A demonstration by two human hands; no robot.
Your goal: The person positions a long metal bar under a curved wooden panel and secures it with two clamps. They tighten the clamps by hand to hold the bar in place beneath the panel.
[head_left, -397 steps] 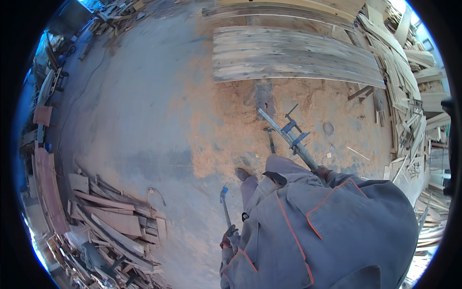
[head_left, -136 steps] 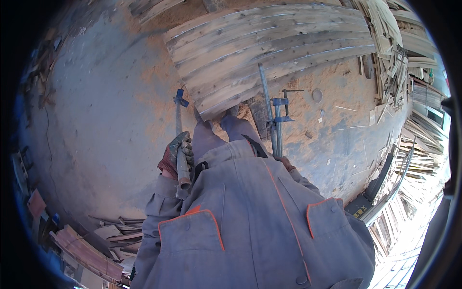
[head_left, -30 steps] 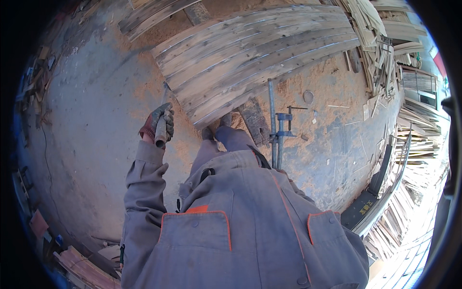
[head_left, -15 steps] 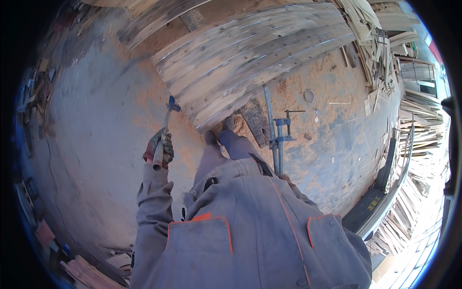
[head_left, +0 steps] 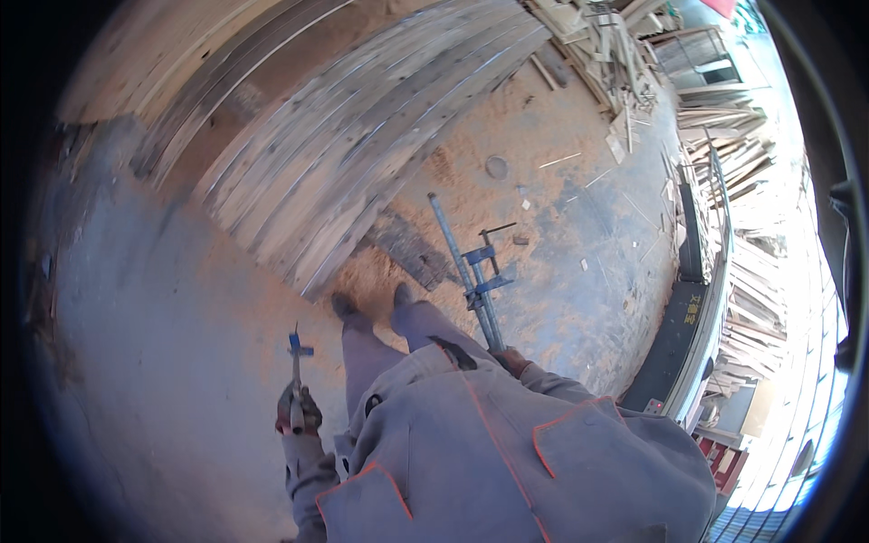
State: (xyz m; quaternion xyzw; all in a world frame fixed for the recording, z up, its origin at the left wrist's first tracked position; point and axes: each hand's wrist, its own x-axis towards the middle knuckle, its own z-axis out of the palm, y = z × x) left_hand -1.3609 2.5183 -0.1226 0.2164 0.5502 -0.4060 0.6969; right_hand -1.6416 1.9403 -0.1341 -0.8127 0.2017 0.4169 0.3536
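My left hand [head_left: 299, 409], in a dirty work glove, is closed around the handle of a hammer-like tool [head_left: 297, 366]. The tool's blue crosswise head [head_left: 299, 345] points away from me, over the concrete floor. On the other side, my right hand [head_left: 514, 361] grips the near end of a metal pipe clamp [head_left: 457, 253] with blue jaws and a thin crank handle. Two parallel pipes show in it, slanting forward and left. Part of the right hand is hidden by the pipes and my sleeve. Neither hand touches the plank panel [head_left: 335, 145] ahead.
Sawdust [head_left: 367, 270] lies around my feet and along the panel's edge, beside a dark board [head_left: 412, 249]. Scrap wood [head_left: 615, 77] is heaped at far right. A long dark machine rail [head_left: 665, 348] and stacked strips [head_left: 760, 271] line the right side.
My view has turned right, so the panel and pipe clamp sit further left in the picture. My feet have moved apart. The left hand with its tool appears lower; both holds are kept.
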